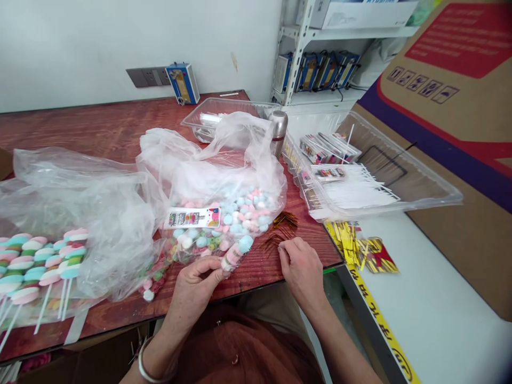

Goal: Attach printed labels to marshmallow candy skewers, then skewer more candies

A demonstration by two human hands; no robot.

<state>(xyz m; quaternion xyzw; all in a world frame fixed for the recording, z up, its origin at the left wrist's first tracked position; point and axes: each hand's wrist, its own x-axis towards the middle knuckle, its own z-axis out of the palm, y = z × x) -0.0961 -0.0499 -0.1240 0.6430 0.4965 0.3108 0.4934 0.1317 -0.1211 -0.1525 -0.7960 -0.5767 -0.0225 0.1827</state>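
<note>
Rust-brown cloth (248, 346) across the person's lap is filling the bottom of the view, with both forearms reaching out over it. On the left wrist a silver bangle (150, 368) is showing. The left hand (196, 282) is pinching the lower end of a wrapped marshmallow skewer (237, 253), fingers closed on it at the front edge of the red-brown bench (100, 122); the skewer is slanting up and to the right, its pale blue top lying against the clear candy bag (224, 202). The right hand (302, 266) is resting on the bench just right of that, fingertips bent down and touching a scatter of gold twist ties (282, 226); whether it is gripping one I cannot tell.

The candy bag is lying open, holding loose pink, blue and white marshmallows with a printed card (194, 217) on top. To the left, finished marshmallow lollipops (40, 266) on white sticks are lying side by side under a second sheet of clear plastic (80, 192). Beyond the right hand, a clear tray (420, 181) is holding white sticks (356, 189) and printed packets (328, 146), overhanging the bench edge beside a large cardboard box (460, 133). Yellow strips (360, 248) are lying below the tray on a white surface. A steel flask (279, 130) is standing behind the bag.
</note>
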